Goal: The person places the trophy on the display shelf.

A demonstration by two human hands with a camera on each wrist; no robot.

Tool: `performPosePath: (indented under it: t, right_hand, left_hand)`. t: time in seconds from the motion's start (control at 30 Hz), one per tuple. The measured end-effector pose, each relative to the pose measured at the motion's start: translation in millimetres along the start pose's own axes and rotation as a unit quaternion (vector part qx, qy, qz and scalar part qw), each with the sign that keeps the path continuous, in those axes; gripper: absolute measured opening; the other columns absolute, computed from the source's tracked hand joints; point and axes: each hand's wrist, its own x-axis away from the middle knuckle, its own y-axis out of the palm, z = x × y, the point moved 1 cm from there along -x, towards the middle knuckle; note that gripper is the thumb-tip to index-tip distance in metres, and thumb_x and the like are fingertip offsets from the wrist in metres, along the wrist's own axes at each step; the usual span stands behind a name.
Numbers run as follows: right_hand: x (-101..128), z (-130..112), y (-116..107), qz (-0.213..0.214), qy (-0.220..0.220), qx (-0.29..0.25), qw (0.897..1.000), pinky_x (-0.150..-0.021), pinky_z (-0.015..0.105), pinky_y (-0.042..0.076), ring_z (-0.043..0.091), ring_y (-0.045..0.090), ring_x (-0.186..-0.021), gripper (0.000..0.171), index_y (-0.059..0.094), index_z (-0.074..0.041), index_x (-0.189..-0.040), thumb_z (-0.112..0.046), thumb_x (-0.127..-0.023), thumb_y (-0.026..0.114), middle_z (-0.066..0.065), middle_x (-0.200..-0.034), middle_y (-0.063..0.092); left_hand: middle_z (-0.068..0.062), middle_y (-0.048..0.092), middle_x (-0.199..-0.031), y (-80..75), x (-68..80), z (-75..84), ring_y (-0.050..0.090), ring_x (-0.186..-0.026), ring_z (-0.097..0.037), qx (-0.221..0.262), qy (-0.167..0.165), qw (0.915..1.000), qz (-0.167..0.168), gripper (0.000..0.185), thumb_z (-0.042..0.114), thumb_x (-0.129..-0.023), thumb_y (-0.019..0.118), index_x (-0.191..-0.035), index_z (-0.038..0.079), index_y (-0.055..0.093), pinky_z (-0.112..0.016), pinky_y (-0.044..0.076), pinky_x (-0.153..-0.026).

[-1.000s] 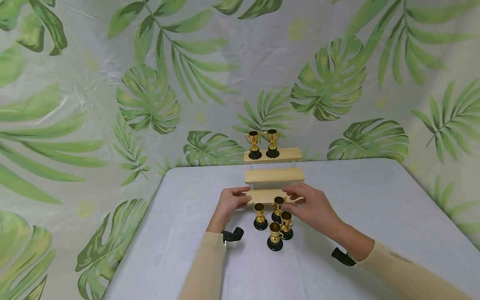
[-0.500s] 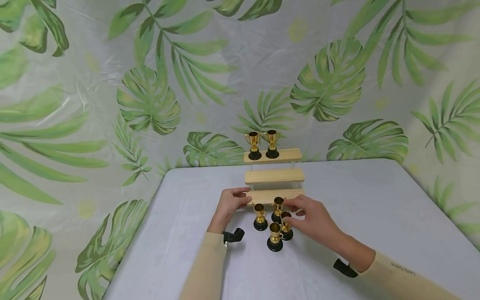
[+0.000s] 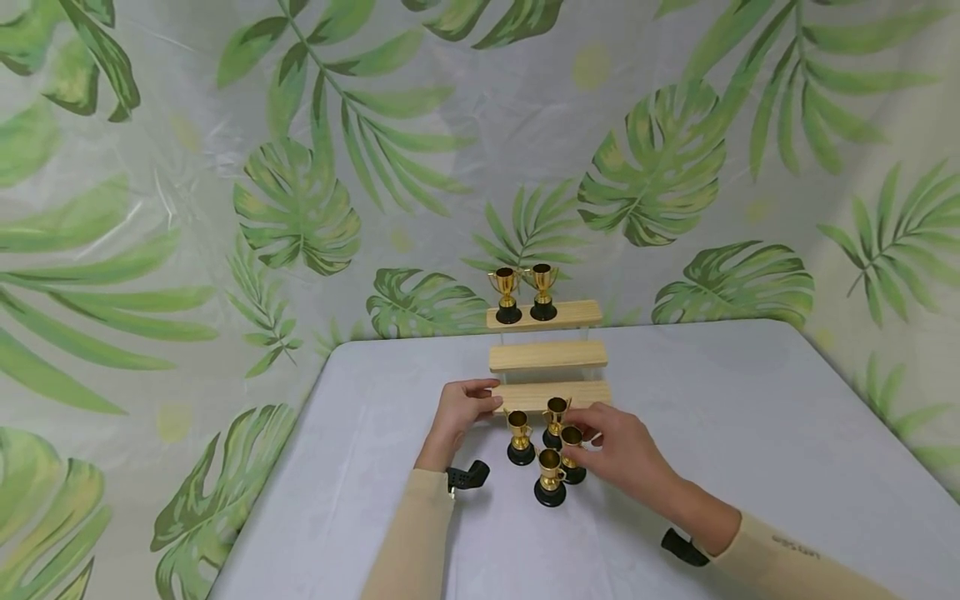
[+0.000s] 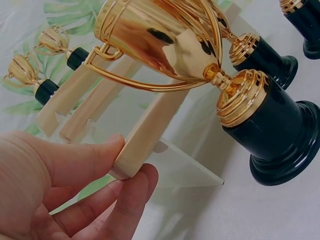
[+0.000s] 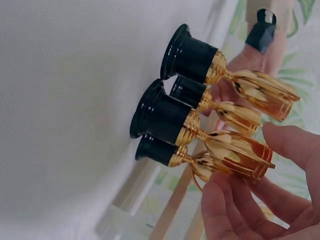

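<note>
My left hand [image 3: 459, 414] pinches the left end of the lowest wooden plank [image 4: 145, 132] of a three-tier display stand, thumb above and fingers below. My right hand [image 3: 626, 446] is at a small gold trophy cup [image 5: 167, 120] with a black base, thumb at its rim and curled fingers on the far side of the cup. This trophy stands upright on the table, the rightmost of a close group. Around it stand a front trophy [image 3: 551, 482], a left trophy [image 3: 519, 437] and a rear trophy [image 3: 555, 423], partly overlapped by the right fingertips in the head view.
Two more trophies [image 3: 507, 296] stand side by side on the left part of the top plank [image 3: 577, 313]. The middle plank [image 3: 547, 356] is bare wood. A white cloth covers the table [image 3: 360, 467], and a leaf-print curtain [image 3: 420, 208] hangs behind.
My right hand has come down and toward me, from near the lowest plank to the rightmost trophy, its fingers closing in on the cup. My left hand stays on the plank.
</note>
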Motion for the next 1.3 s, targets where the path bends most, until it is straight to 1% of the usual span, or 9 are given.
performPosePath:
  t: [0.2,0.43,0.6,0.77,0.9,1.03,1.17,1.3]
  right_hand:
    - [1,-1,4,0.014,0.006,0.017,1.000,-0.065,0.022,0.054,0.015,0.064,-0.080,0.039,0.074,-0.014,-0.112,-0.025,-0.077,0.089,-0.009,-0.092,0.063]
    - [1,0,7,0.029,0.013,0.023,0.999,-0.065,0.023,0.054,0.012,0.063,-0.077,0.037,0.074,-0.014,-0.109,-0.024,-0.077,0.089,-0.010,-0.090,0.063]
    - [3,1,10,0.041,0.024,0.016,0.999,-0.064,0.025,0.053,0.009,0.062,-0.076,0.034,0.073,-0.019,-0.105,-0.024,-0.076,0.090,-0.011,-0.092,0.065]
    - [4,2,11,0.050,0.023,0.010,0.998,-0.064,0.026,0.053,0.006,0.061,-0.075,0.032,0.072,-0.023,-0.102,-0.026,-0.076,0.090,-0.012,-0.091,0.065]
    - [4,2,12,0.054,0.021,-0.008,0.998,-0.065,0.024,0.054,0.004,0.061,-0.075,0.031,0.072,-0.021,-0.101,-0.026,-0.076,0.090,-0.011,-0.093,0.065]
    - [4,2,11,0.059,0.019,-0.021,0.998,-0.066,0.023,0.055,0.007,0.062,-0.075,0.029,0.073,-0.019,-0.099,-0.025,-0.076,0.091,-0.009,-0.092,0.065]
    - [3,2,11,0.064,0.024,-0.011,0.998,-0.065,0.024,0.055,0.008,0.063,-0.075,0.030,0.073,-0.018,-0.097,-0.025,-0.075,0.092,-0.008,-0.090,0.065]
    - [4,2,14,0.065,0.029,-0.003,0.997,-0.065,0.024,0.055,0.006,0.061,-0.073,0.029,0.073,-0.017,-0.095,-0.024,-0.074,0.092,-0.008,-0.088,0.064]
  left_hand:
    - [-0.012,0.063,-0.097,0.1,-0.6,-1.7,0.067,-0.074,-0.014,0.000,0.002,1.0000,0.002,0.032,0.001,-0.081,0.083,-0.112,0.004,0.077,-0.033,0.060,-0.072]
    - [-0.011,0.064,-0.098,0.1,-0.7,-0.9,0.066,-0.075,-0.014,-0.001,-0.002,1.0000,0.006,0.032,0.000,-0.081,0.083,-0.112,0.005,0.078,-0.031,0.060,-0.071]
    - [-0.011,0.064,-0.098,-0.1,-1.1,-1.4,0.066,-0.075,-0.014,0.001,-0.005,1.0000,0.005,0.032,0.001,-0.081,0.083,-0.112,0.005,0.077,-0.032,0.060,-0.072]
    - [-0.011,0.064,-0.098,-0.5,-1.8,-2.3,0.066,-0.074,-0.014,0.000,-0.006,1.0000,0.005,0.032,0.001,-0.081,0.083,-0.112,0.006,0.078,-0.033,0.060,-0.072]
    - [-0.011,0.064,-0.099,-0.5,-2.7,-3.3,0.066,-0.075,-0.014,0.003,-0.007,1.0000,0.003,0.032,0.001,-0.081,0.083,-0.112,0.006,0.078,-0.032,0.060,-0.072]
    - [-0.011,0.064,-0.100,-0.6,-3.4,-2.9,0.066,-0.076,-0.014,0.007,-0.007,1.0000,0.002,0.032,0.001,-0.081,0.083,-0.113,0.006,0.078,-0.031,0.060,-0.071]
    - [-0.010,0.064,-0.098,-0.9,-2.4,-1.9,0.065,-0.075,-0.014,0.007,-0.003,1.0000,0.000,0.032,0.001,-0.081,0.083,-0.113,0.006,0.078,-0.032,0.060,-0.072]
    - [-0.009,0.063,-0.096,-1.5,-2.0,-2.8,0.065,-0.074,-0.014,0.006,0.001,1.0000,-0.003,0.032,0.001,-0.082,0.082,-0.113,0.006,0.078,-0.033,0.060,-0.072]
